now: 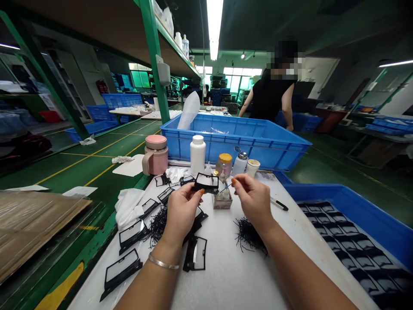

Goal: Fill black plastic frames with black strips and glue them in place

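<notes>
My left hand (pixel 183 206) is closed, thumb and fingers gripping the edge of a black-framed clear window piece (pixel 207 181). Held up over the table, that piece is tilted toward me. Just to its right, my right hand (pixel 253 196) pinches a thin dark strip (pixel 226 187), whose exact kind is too small to make out. Below my left hand lie a pile of short black strips (pixel 158 226) and several similar framed pieces (pixel 195 254). Another heap of black strips (pixel 248 236) sits under my right hand, partly hidden by my forearm. Behind the held piece stands a small box (pixel 222 202).
A pink mug (pixel 156 157), a white bottle (pixel 198 156), a yellow-lidded jar (pixel 225 163) and a pump bottle (pixel 240 162) line the back. Behind them is a blue crate (pixel 258 140). A blue bin (pixel 348 193) with rows of framed pieces stands right. A person (pixel 272 99) stands beyond.
</notes>
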{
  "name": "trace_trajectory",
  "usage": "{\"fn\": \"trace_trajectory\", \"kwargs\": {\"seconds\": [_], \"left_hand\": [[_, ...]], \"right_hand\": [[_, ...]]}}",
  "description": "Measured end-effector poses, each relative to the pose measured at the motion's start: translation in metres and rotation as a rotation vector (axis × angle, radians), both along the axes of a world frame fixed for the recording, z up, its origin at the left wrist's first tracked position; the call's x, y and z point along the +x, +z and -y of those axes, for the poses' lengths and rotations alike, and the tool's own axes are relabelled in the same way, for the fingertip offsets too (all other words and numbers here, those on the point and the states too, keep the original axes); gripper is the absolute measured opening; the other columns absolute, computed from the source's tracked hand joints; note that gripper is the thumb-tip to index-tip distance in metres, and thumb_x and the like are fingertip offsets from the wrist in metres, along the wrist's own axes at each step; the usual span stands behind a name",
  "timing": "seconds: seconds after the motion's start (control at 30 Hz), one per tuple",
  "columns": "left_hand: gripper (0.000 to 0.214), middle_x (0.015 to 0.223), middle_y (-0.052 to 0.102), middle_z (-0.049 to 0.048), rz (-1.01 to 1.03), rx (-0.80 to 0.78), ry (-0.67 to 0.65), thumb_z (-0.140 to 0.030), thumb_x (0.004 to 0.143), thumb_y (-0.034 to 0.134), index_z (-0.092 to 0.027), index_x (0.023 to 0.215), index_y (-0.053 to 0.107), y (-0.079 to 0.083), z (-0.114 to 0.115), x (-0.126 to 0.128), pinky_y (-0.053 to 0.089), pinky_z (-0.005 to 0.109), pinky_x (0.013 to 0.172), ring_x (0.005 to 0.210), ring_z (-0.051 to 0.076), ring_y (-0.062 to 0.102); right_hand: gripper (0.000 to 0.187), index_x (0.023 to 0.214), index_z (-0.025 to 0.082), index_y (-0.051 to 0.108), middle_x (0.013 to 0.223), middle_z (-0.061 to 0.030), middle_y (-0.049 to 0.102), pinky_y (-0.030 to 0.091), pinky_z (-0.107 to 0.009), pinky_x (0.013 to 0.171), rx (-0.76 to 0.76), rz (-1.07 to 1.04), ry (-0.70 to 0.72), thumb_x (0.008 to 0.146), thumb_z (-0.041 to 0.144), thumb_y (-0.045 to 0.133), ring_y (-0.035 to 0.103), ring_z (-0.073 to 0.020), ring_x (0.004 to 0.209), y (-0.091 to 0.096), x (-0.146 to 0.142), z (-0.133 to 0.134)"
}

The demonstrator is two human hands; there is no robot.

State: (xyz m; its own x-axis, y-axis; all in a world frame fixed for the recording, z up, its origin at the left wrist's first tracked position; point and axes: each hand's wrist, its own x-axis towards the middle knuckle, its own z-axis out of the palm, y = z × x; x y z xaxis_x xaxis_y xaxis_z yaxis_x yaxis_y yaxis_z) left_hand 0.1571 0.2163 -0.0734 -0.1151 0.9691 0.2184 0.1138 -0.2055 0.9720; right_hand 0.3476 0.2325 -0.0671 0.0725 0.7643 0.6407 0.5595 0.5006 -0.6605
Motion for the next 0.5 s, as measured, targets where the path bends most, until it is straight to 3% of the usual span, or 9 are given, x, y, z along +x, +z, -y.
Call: {"fn": "trace_trajectory", "kwargs": {"seconds": [0.1,0.17,0.33,0.5], "left_hand": [[0.019,0.062,0.059,-0.0001,-0.008,-0.008,-0.024,-0.034,0.077,0.067,-0.015,0.080,0.064,0.001,0.000,0.001,0.043,0.023,0.057,0.059,0.014,0.056],[0.019,0.061,0.058,-0.0006,-0.009,-0.012,-0.036,-0.034,0.078,0.066,-0.015,0.078,0.062,0.003,0.001,0.001,0.042,0.022,0.056,0.058,0.013,0.055],[0.018,0.060,0.057,-0.0008,0.023,-0.037,-0.105,-0.032,0.078,0.065,-0.014,0.077,0.064,0.005,0.004,0.006,0.042,0.021,0.055,0.058,0.013,0.054],[0.021,0.067,0.062,0.0025,0.151,-0.150,-0.274,-0.033,0.073,0.069,-0.012,0.079,0.067,0.004,0.007,0.015,0.042,0.021,0.054,0.056,0.011,0.052]], "right_hand": [[0.013,0.080,0.019,0.065,0.070,-0.0004,0.063,0.039,-0.025,0.057,-0.011,0.152,0.043,0.088,0.024,0.056,0.055,-0.0140,0.060,-0.007,-0.005,-0.003],[0.013,0.081,0.019,0.066,0.071,-0.0004,0.064,0.040,-0.025,0.058,0.015,0.147,0.040,0.088,0.022,0.056,0.055,-0.0137,0.060,-0.006,-0.005,-0.001],[0.009,0.087,0.019,0.068,0.070,-0.0004,0.062,0.044,-0.026,0.054,0.190,-0.196,-0.086,0.086,0.026,0.063,0.056,-0.0131,0.055,0.007,0.002,0.019],[0.006,0.087,0.018,0.068,0.072,-0.0016,0.065,0.045,-0.025,0.046,0.320,-0.536,-0.012,0.084,0.023,0.066,0.055,-0.0119,0.049,0.017,-0.003,0.042]]}}
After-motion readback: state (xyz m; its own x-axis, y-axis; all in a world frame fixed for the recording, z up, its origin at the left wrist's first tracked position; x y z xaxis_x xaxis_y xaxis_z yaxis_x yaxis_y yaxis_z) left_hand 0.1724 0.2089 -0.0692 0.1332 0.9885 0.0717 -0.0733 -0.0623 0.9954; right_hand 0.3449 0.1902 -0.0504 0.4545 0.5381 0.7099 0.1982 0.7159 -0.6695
